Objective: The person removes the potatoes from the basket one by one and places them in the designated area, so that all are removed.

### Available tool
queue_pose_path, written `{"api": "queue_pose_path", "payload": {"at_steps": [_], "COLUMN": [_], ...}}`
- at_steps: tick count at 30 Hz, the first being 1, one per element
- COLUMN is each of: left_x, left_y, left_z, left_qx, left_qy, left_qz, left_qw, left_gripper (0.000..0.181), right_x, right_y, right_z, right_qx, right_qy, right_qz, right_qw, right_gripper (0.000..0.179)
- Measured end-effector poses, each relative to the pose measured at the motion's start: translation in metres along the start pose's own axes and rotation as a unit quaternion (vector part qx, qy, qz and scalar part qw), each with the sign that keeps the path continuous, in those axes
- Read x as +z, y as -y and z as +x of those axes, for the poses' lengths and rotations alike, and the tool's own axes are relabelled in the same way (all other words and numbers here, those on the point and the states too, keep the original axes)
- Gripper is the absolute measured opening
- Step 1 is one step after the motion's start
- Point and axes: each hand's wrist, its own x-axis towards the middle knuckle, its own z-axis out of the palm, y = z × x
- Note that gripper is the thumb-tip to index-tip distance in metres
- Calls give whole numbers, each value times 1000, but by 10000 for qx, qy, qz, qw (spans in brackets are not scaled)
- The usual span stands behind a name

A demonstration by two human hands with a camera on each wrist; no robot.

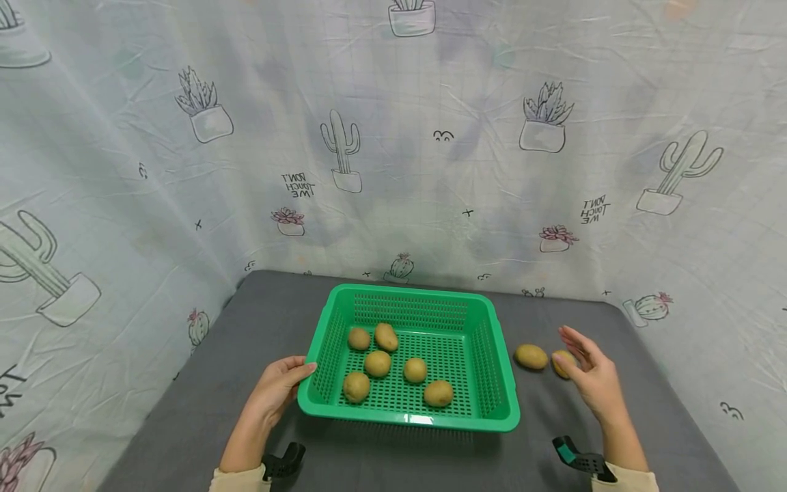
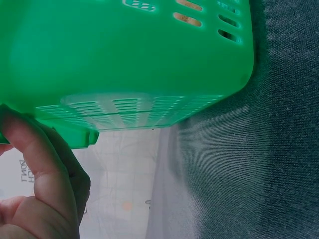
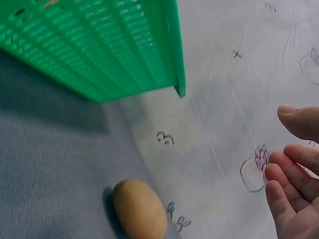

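Note:
A green plastic basket (image 1: 408, 418) with slotted walls stands on the dark grey cloth, several potatoes (image 1: 378, 363) spread over its floor. My left hand (image 1: 277, 388) grips the basket's left rim, thumb on top and fingers curled underneath, as the left wrist view also shows. To the right of the basket lies a potato (image 1: 531, 357), with a second potato (image 1: 561, 365) beside it, partly hidden by my right hand (image 1: 595, 379). That hand hovers there with thumb and fingers apart, holding nothing. In the right wrist view one potato (image 3: 139, 209) lies on the cloth below the basket's corner.
The grey cloth-covered table (image 1: 215, 383) extends around the basket. A pale curtain (image 1: 406, 137) printed with potted cacti hangs behind and along both sides. Black wrist straps (image 1: 284, 460) sit on both forearms, by the cream sleeves.

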Motion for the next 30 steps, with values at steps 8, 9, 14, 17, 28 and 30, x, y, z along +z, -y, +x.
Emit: {"api": "queue_pose_path", "payload": {"at_steps": [8, 9, 14, 17, 28, 30], "left_x": [1, 1, -1, -1, -1, 0], "left_y": [1, 1, 2, 2, 3, 3], "left_z": [0, 0, 1, 1, 2, 2], "left_qx": [-7, -6, 15, 4, -12, -7], "left_qy": [6, 17, 54, 35, -17, -6], "left_qz": [38, 32, 16, 33, 46, 24], "left_qw": [10000, 10000, 10000, 10000, 10000, 10000], "left_gripper": [38, 39, 39, 39, 38, 39], "right_x": [9, 10, 14, 17, 33, 37], "right_y": [16, 19, 28, 34, 56, 59], "right_z": [2, 3, 8, 12, 26, 29], "right_qx": [-349, -407, -752, -849, -1177, -1225], "right_qy": [139, 167, 436, 534, 605, 643], "right_qz": [189, 218, 381, 489, 1225, 1266], "right_qw": [9991, 9988, 9955, 9938, 9836, 9823], "right_gripper": [55, 55, 55, 56, 52, 52]}}
